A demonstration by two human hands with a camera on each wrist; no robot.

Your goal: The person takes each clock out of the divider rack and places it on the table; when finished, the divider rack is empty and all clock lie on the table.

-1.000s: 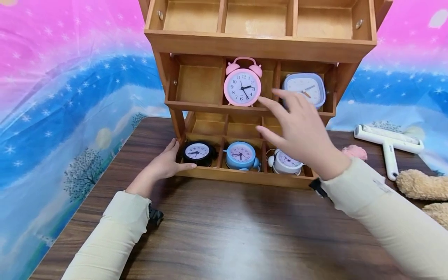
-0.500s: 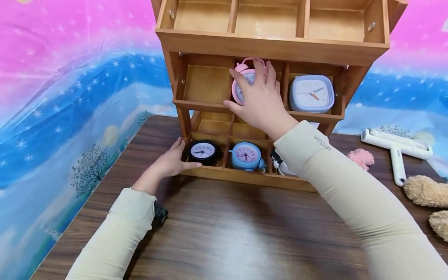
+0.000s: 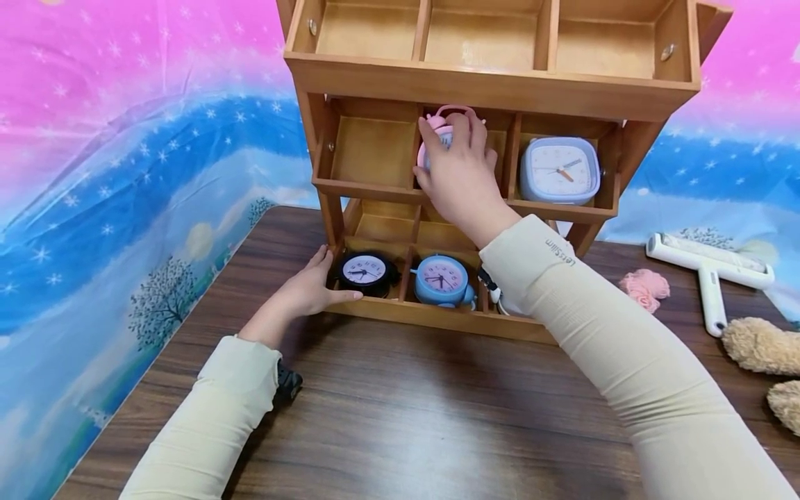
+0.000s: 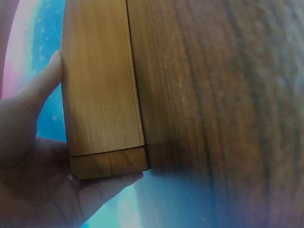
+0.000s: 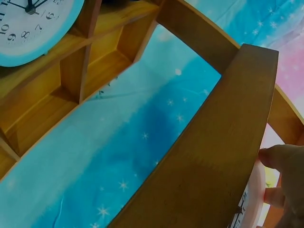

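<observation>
A wooden tiered shelf [image 3: 487,85] with divided compartments stands on the table. On its middle tier, my right hand [image 3: 464,182] grips a pink twin-bell alarm clock [image 3: 437,123] in the centre compartment, fingers around the body and covering most of the dial. The right wrist view shows the pink clock's rim [image 5: 256,197] behind a wooden board, fingers against it. My left hand [image 3: 306,286] holds the shelf's lower left corner, thumb along the front board and fingers at the side. The left wrist view shows that wooden corner [image 4: 107,161] between thumb and fingers.
A lavender square clock [image 3: 560,170] sits right of the pink one. The bottom tier holds a black clock [image 3: 364,272], a blue clock [image 3: 441,279] and a white one mostly behind the right sleeve. A lint roller [image 3: 709,274], pink flower-like item [image 3: 645,288] and fluffy brown object [image 3: 759,345] lie at right.
My right hand has moved left from in front of the lavender clock to the pink alarm clock and closed its fingers around it. My left hand stays at the shelf corner.
</observation>
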